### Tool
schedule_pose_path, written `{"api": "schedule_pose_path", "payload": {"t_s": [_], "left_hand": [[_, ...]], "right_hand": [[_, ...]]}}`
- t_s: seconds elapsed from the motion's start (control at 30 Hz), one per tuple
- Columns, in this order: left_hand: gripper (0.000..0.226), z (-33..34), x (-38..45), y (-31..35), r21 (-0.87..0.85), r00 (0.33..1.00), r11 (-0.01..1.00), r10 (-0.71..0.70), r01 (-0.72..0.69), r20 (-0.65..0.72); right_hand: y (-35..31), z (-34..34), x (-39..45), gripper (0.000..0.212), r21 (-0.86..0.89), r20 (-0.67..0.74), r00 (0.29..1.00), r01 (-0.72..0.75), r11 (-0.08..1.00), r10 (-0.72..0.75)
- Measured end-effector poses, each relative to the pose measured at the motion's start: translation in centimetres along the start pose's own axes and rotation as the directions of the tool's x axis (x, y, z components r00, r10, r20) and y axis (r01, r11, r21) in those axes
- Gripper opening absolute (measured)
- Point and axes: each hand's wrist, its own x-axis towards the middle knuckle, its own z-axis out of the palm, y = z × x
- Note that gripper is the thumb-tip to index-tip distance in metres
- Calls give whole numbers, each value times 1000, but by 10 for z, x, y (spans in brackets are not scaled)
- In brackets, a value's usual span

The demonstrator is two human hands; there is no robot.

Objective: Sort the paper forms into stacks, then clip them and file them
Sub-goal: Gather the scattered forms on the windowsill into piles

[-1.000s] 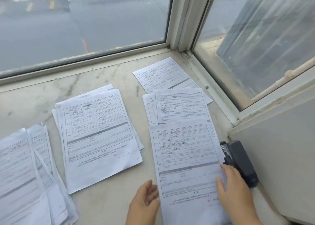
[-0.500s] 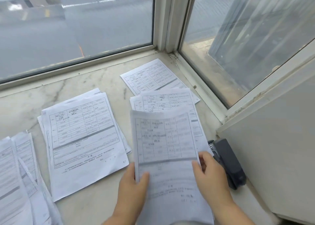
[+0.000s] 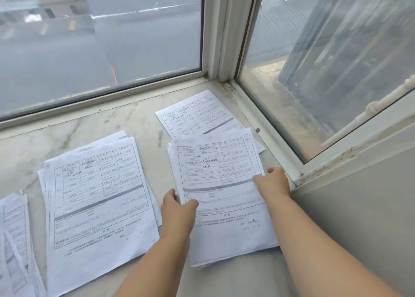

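- The right-hand stack of forms (image 3: 221, 184) lies on the marble counter (image 3: 89, 126) at centre right of the frame, its far end overlapping a single form (image 3: 197, 114) that sits toward the window corner.
- The left hand (image 3: 177, 209) is at the stack's left edge, thumb on top of the top sheet and fingers tucked at the paper's side: its grip pinches the stack's edge.
- The right hand (image 3: 272, 182) is at the stack's right edge, fingers curled down over the margin; whether they pinch the paper or only press on it cannot be told.
- A second stack of forms (image 3: 96, 197) lies at centre left, just beside the left hand, its sheets slightly fanned.
- A third, looser pile of forms (image 3: 15, 240) lies at the lower left edge of the frame, partly cut off.
- The window frame (image 3: 221, 31) rises at upper centre, with glass on both sides.
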Motion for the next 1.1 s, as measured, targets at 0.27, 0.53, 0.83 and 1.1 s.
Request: {"api": "schedule_pose_path", "payload": {"t_s": [0.27,0.53,0.83,1.1], "left_hand": [[28,-10,-5,12,47,997,997,67,-69,30],[28,4,55,84,-108,995,994,29,-18,100],[44,20,81,87,-271,991,955,-103,123,88],[49,12,74,85,-107,993,988,-106,111,49]], "right_hand": [[-38,-15,-12,16,-55,172,925,352,935,-338],[-134,9,71,13,-92,194,917,372,924,-350],[-142,32,111,56,-335,141,974,215,917,-177],[-115,38,103,7,-278,338,925,272,921,-172]]}}
